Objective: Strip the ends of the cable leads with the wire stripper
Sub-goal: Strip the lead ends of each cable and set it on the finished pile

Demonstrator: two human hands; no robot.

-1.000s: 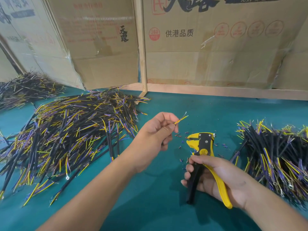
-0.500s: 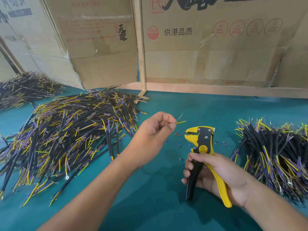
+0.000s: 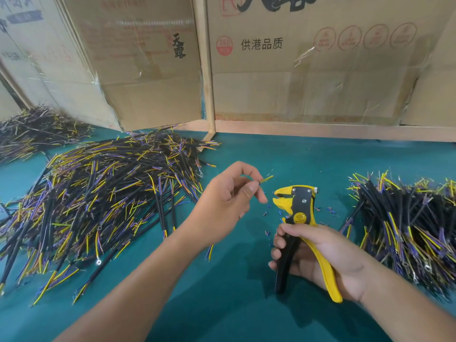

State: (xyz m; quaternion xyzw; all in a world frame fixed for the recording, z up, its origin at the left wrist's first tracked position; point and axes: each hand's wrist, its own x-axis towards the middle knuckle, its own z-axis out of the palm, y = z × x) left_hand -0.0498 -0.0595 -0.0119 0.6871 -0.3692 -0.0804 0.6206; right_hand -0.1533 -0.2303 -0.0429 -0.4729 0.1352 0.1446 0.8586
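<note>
big cable pile (image 3: pixel 98 201) sits left on the table (image 3: pixel 222 304), smaller bundle (image 3: pixel 407 223) on the right, both hands between them. cardboard boxes (image 3: pixel 296 70) stand behind, another heap (image 3: pixel 37 129) far back left.

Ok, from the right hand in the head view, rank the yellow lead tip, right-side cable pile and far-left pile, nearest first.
1. Yellow lead tip, just up-left of the right hand, pinched by the left hand.
2. Right-side cable pile, to its right.
3. Far-left pile, back left corner.
</note>
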